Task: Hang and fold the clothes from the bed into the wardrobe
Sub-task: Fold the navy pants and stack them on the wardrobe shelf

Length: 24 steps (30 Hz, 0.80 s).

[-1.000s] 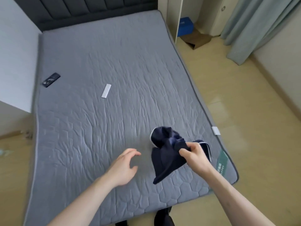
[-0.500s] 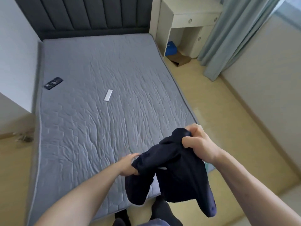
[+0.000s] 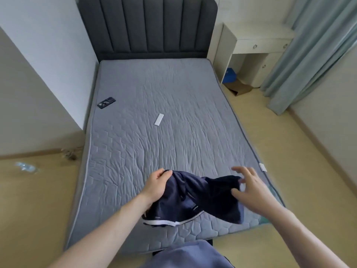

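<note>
Head view: left hand (image 3: 156, 187) grips navy shorts (image 3: 195, 198); right hand (image 3: 251, 190) spread.

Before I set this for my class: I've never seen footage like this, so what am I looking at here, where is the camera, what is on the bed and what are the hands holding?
There is no machine here. A person wears a wide-angle camera on the head, so the single picture looks forward and down over their own arms toward a bed.

The left hand grips one end of a dark navy garment with a white stripe along its edge; it may be a pair of shorts. The right hand has its fingers spread at the garment's other end and does not plainly grip it.

The garment hangs low over the near end of the grey quilted mattress. Further up lie a small white remote-like bar and a dark phone-like object near the left edge. A white desk and curtain stand to the right. No wardrobe is in view.
</note>
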Tool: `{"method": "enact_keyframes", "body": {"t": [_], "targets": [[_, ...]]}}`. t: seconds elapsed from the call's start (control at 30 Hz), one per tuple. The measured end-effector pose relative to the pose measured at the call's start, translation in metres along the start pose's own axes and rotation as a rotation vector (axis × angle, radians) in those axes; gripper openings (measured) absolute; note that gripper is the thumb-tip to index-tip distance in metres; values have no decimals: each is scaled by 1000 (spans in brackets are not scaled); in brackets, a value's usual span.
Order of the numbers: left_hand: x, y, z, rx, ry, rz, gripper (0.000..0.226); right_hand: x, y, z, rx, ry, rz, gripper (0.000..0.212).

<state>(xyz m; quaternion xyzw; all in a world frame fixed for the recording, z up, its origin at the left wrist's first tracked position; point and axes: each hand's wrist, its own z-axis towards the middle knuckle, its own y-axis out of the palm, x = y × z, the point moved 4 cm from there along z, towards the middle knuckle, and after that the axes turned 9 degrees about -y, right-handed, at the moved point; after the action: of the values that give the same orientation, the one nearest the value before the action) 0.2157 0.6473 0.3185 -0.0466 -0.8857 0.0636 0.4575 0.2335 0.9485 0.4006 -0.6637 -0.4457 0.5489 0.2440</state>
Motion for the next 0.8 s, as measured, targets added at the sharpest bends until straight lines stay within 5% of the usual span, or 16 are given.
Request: {"method": "enact_keyframes", "body": {"t": [0.17, 0.3, 0.43, 0.63, 0.7, 0.8], "targets": [[36, 5, -24, -98, -174, -417, 30, -101, 98, -24, -249, -295, 406, 77], [45, -12, -32, -221, -152, -535, 24, -116, 97, -4, 6, -180, 667, 13], [31, -59, -50, -166, 52, -131, 20, -107, 89, 14, 22, 61, 920, 15], [-35, -50, -95, -264, 193, 423, 75, -116, 91, 17, -6, 297, 1283, 12], [-42, -38, -93, -169, 228, 444, 66, -124, 95, 12, -70, 346, 1346, 23], [-36, -45, -77, -8, 153, 320, 21, -120, 94, 8, -84, 378, 1350, 24]]}}
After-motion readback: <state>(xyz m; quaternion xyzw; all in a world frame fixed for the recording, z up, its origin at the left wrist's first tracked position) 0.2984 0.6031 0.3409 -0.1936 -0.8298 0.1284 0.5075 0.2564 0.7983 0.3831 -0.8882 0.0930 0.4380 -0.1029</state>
